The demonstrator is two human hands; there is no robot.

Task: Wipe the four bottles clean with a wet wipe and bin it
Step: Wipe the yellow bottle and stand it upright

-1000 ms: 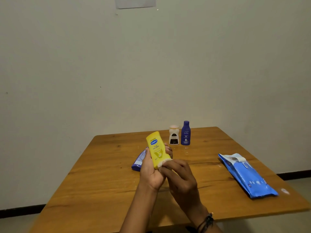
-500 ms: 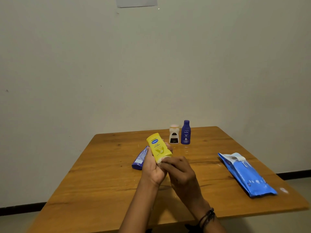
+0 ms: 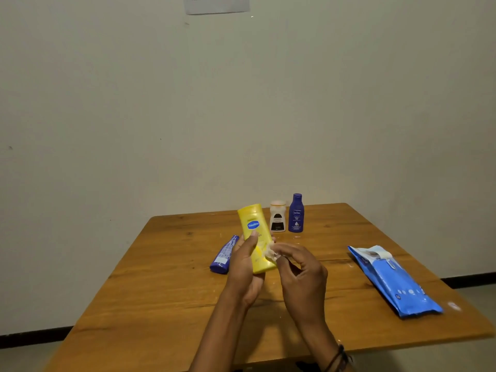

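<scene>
Table (image 3: 161, 291): wooden, set against a pale wall.
- Blue tube (image 3: 224, 255): lies flat on the table left of centre, just beside the left hand, printed side up.
- Left hand (image 3: 243, 267): clamped round the lower part of the yellow bottle, with the thumb laid across its front.
- Yellow bottle (image 3: 255, 229): held above the table, near upright and leaning a little left, its blue oval label facing the camera.
- Wipe (image 3: 271, 253): white and crumpled, pressed against the yellow bottle's right edge.
- White bottle (image 3: 277, 216): upright at the far edge, with a dark label.
- Blue bottle (image 3: 296, 213): upright, just beside the white one on its right.
- Right hand (image 3: 303, 275): fingers curled, pinching the wipe; a dark band sits on the wrist.
- Wipe pack (image 3: 394, 280): blue, flat on the table at the right, well apart from the bottles, its flap peeled open.
</scene>
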